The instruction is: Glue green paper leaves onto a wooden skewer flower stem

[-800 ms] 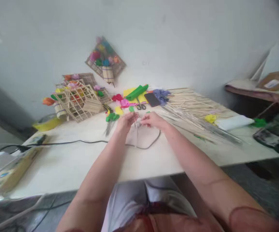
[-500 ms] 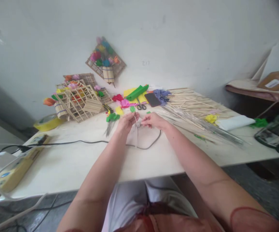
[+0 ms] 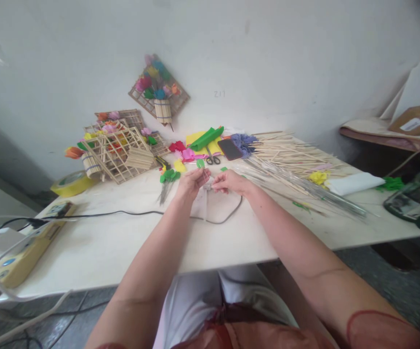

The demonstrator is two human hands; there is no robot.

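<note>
Over the middle of the white table (image 3: 104, 257), my left hand (image 3: 194, 183) pinches a thin stem with a small green paper piece (image 3: 200, 164) at its upper end. My right hand (image 3: 229, 182) is just to its right, fingers pressed together; what they hold is too small to make out. A pale object (image 3: 207, 186), its shape unclear, shows between the two hands. Left of my left hand lies a bunch of green-tipped wires (image 3: 169, 176). Black-handled scissors (image 3: 213, 160) and a dark phone (image 3: 229, 149) lie beyond my hands.
Bamboo lattices with paper flowers (image 3: 117, 150) stand at the left, beside yellow tape (image 3: 72, 184). Bamboo sticks (image 3: 289, 155) and silvery wires (image 3: 304, 186) spread to the right. A black cable (image 3: 122, 212) runs from the power strip (image 3: 37, 249) under my left arm.
My left hand and the thin stem have turned slightly. My right hand stays in nearly the same place.
</note>
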